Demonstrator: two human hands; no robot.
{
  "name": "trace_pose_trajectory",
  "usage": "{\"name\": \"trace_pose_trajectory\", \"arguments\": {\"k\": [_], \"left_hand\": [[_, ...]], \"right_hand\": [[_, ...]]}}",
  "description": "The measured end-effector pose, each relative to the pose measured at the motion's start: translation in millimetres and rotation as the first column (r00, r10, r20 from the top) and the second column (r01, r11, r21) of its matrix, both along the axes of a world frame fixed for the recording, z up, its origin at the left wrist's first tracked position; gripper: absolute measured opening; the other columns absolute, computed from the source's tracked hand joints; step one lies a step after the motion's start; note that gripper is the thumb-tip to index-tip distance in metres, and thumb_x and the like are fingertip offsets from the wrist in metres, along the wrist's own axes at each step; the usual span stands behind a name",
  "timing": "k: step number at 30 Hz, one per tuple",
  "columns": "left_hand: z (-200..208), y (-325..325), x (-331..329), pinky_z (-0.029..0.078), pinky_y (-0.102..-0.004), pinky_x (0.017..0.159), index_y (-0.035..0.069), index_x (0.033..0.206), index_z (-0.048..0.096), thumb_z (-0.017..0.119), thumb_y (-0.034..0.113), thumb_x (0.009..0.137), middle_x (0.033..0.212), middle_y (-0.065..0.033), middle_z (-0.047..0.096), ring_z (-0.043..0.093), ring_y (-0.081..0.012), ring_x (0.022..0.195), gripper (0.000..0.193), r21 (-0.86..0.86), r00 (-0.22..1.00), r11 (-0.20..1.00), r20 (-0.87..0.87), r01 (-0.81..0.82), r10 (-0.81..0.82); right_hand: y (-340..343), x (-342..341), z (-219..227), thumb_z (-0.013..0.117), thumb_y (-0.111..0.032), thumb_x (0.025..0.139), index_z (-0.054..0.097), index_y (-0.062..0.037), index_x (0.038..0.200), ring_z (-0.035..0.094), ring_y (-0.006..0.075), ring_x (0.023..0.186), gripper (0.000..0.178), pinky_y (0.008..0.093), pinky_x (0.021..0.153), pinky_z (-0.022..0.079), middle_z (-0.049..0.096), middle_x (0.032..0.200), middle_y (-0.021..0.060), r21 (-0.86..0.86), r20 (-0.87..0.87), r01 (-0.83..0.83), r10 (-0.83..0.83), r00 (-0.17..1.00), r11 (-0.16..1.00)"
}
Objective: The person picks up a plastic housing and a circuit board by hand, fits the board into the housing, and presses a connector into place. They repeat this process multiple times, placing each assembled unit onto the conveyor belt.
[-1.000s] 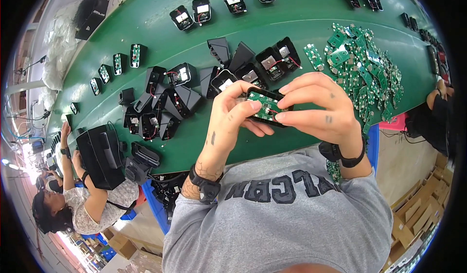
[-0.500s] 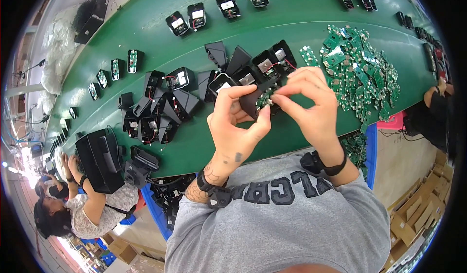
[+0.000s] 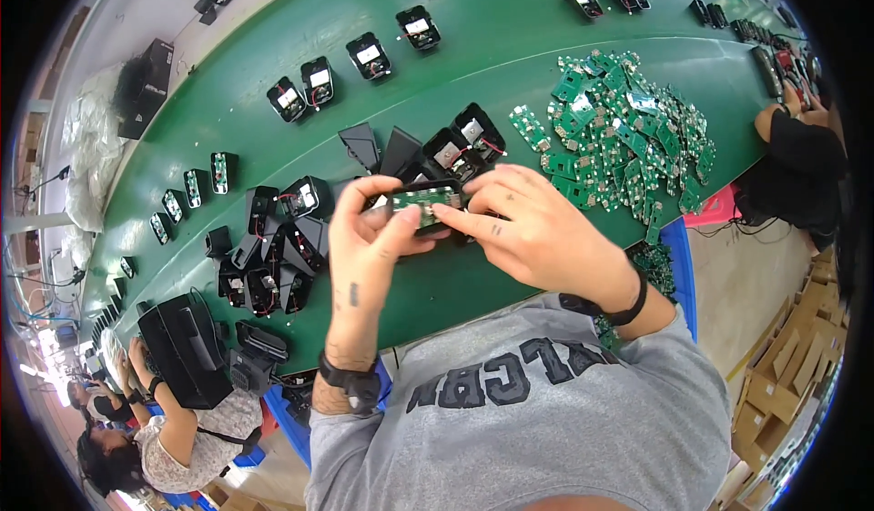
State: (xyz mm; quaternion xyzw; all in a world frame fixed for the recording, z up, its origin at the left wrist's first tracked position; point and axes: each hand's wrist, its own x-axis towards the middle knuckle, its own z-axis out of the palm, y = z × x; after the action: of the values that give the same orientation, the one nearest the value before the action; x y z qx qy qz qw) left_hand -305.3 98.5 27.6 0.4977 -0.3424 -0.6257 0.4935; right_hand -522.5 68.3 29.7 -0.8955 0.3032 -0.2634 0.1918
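Between my hands is a small black plastic housing (image 3: 461, 189) with its open side up, and a green circuit board (image 3: 414, 198) lies inside it. My left hand (image 3: 364, 242) is closed around its left end, the thumb pressing on the board. The right end is in my right hand (image 3: 537, 233), which has one fingertip on the board and its other fingers curled at the far side. Just beyond stand several open black housings (image 3: 446, 153) with red wires. A large heap of green circuit boards (image 3: 628, 138) lies to the right.
More black housings (image 3: 264, 288) are piled on the green table (image 3: 437, 306) at left. Filled housings (image 3: 369, 56) stand in rows farther back. A black box (image 3: 187, 347) is beside a co-worker (image 3: 196, 420) at lower left. Blue bins (image 3: 678, 265) sit below the table edge.
The black housing has turned so its open side and the board face up. My right hand has gone from pinching at the board to pressing on it. The whole view has shifted.
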Motion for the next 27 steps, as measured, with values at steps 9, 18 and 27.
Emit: {"name": "trace_pose_trajectory", "arguments": {"k": [9, 18, 27], "left_hand": [[42.6, -71.5, 103.5, 0.049, -0.0376, 0.084, 0.000, 0.127, 0.054, 0.063, 0.008, 0.090, 0.105, -0.0183, 0.058, 0.060, -0.0323, 0.095, 0.040, -0.321, 0.086, 0.924, 0.947, 0.208, 0.310], [-16.8, -173.3, 164.7, 0.051, -0.0441, 0.086, -0.004, 0.100, 0.068, 0.061, 0.022, 0.079, 0.097, -0.0255, 0.068, 0.065, -0.0412, 0.093, 0.035, 0.168, -0.053, 0.960, 0.986, 0.226, -0.160], [-57.6, -189.4, 170.8, 0.053, -0.0322, 0.078, -0.001, 0.104, 0.063, 0.070, 0.016, 0.084, 0.098, -0.0170, 0.071, 0.069, -0.0234, 0.090, 0.028, -0.236, 0.270, 0.959, 0.944, 0.155, 0.189]], "right_hand": [[-55.5, -57.3, -39.5, 0.066, -0.010, 0.085, 0.068, -0.0038, 0.106, 0.062, 0.0294, 0.092, 0.022, 0.0371, 0.081, 0.049, 0.065, 0.099, 0.0110, 0.035, -0.069, 0.539, -0.536, 0.841, 0.842], [-69.5, -56.2, -58.7, 0.063, -0.001, 0.079, 0.058, -0.0094, 0.127, 0.051, 0.0318, 0.101, 0.049, 0.0397, 0.090, 0.045, 0.055, 0.107, 0.0116, -0.048, -0.213, 0.398, -0.398, 0.892, 0.916], [-76.7, -55.1, -37.9, 0.063, 0.002, 0.075, 0.056, -0.0044, 0.107, 0.057, 0.0263, 0.095, 0.033, 0.0365, 0.083, 0.049, 0.056, 0.103, 0.0111, 0.084, -0.088, 0.348, -0.341, 0.936, 0.934]]}}
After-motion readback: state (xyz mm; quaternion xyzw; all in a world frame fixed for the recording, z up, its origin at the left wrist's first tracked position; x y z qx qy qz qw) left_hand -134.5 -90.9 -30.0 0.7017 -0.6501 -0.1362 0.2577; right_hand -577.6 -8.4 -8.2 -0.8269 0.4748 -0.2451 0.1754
